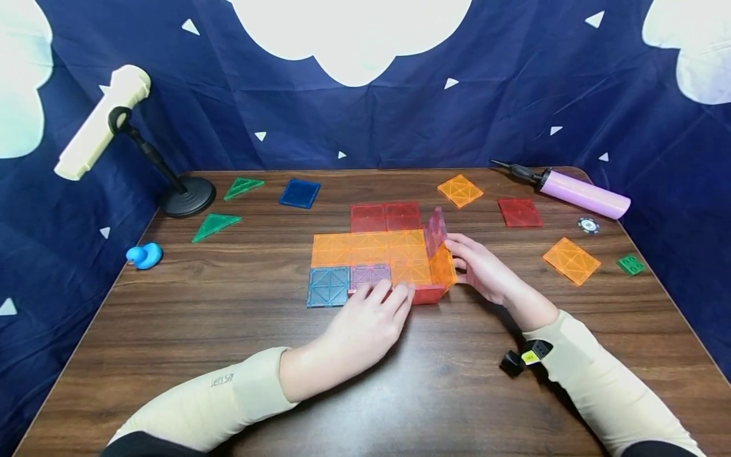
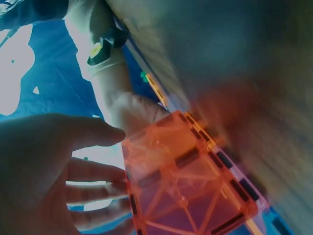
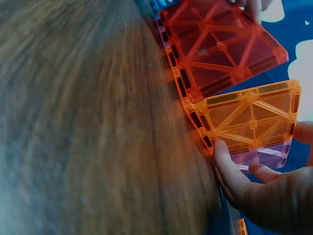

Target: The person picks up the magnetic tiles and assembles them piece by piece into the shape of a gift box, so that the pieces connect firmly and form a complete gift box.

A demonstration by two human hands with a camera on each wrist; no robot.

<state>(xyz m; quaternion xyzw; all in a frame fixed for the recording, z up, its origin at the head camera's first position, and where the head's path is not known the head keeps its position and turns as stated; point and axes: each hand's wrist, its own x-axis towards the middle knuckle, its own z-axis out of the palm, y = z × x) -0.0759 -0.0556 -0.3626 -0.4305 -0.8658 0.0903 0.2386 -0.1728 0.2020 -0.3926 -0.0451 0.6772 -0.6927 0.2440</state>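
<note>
Clear magnetic tiles are joined flat on the wooden table, with orange tiles [image 1: 349, 249], a purple tile [image 1: 370, 275] and a teal tile [image 1: 328, 285] among them. A red tile [image 3: 222, 46] stands tilted along the front edge. My left hand [image 1: 368, 320] holds its upper edge, fingers curled over it. At the right end an orange tile [image 3: 252, 117] stands upright beside a pinkish-purple tile [image 1: 435, 231]. My right hand [image 1: 482, 270] grips that orange tile from outside, thumb near its lower corner. In the left wrist view the red tile [image 2: 183, 198] fills the foreground.
Two red tiles [image 1: 385, 217] lie behind the joined tiles. Around them lie green triangles [image 1: 216, 226], a blue tile [image 1: 299, 193], loose orange tiles [image 1: 572, 261], a red tile [image 1: 520, 212], a purple pump [image 1: 585, 195], a poker chip [image 1: 588, 225], a green brick [image 1: 631, 264] and a blue duck [image 1: 144, 255].
</note>
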